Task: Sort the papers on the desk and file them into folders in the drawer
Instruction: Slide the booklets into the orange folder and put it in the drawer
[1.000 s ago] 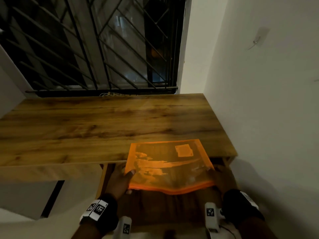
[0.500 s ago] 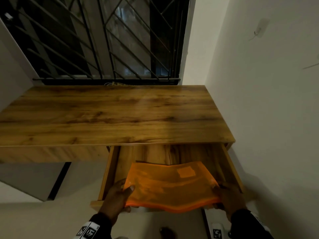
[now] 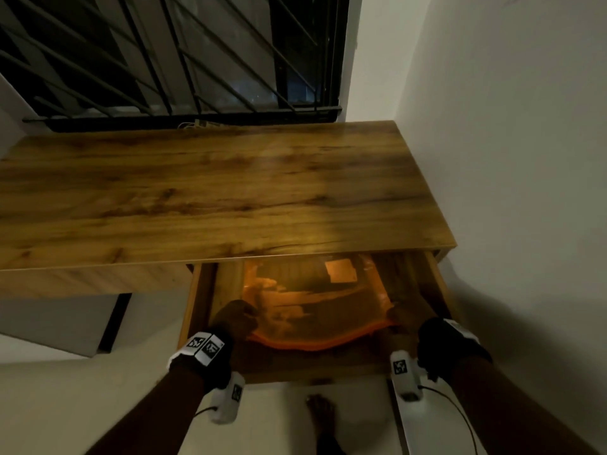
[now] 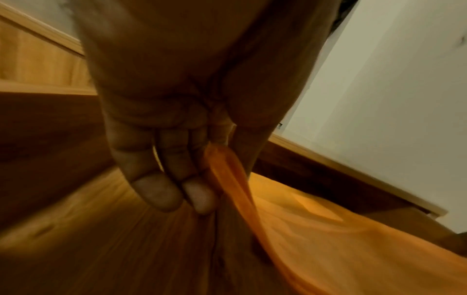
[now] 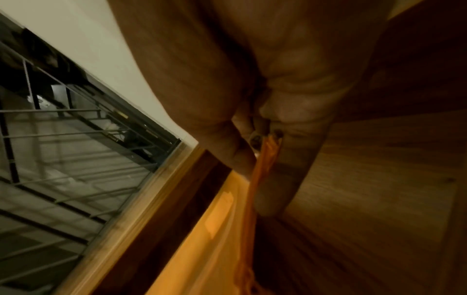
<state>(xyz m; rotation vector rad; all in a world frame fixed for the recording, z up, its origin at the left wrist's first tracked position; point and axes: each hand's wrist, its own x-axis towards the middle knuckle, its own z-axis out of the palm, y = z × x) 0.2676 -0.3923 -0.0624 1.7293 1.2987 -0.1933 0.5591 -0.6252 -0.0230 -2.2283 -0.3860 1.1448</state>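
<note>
1. The drawer (image 3: pixel 203 300) under the right part of the table (image 3: pixel 210 192) stood pulled out, its wooden floor in view.
2. An orange see-through folder (image 3: pixel 315 297) lay inside the drawer, its far end reaching under the table's front edge and its near edge bowed upward between the two hands.
3. A pale rectangular label (image 3: pixel 341 271) showed on the far right part of the folder.
4. The left hand (image 3: pixel 235 318) held the folder's near left corner. In the left wrist view the thumb lay on one side of the orange edge (image 4: pixel 227 179) and the fingers (image 4: pixel 156 193) curled on the other, pinching it.
5. The right hand (image 3: pixel 402 318) held the near right corner. In the right wrist view the orange edge (image 5: pixel 262 165) ran between thumb and fingers, likewise pinched.
6. Whether the folder's underside touched the drawer floor near the hands could not be told; the pictures were blurred there.
7. Both wrists carried black bands with printed square markers and white camera units with cables.
8. A window with black metal bars (image 3: pixel 170 54) stood behind the table; a white wall (image 3: pixel 509 159) ran along the right.
9. A bare foot (image 3: pixel 320 413) showed on the pale floor below the drawer.
</note>
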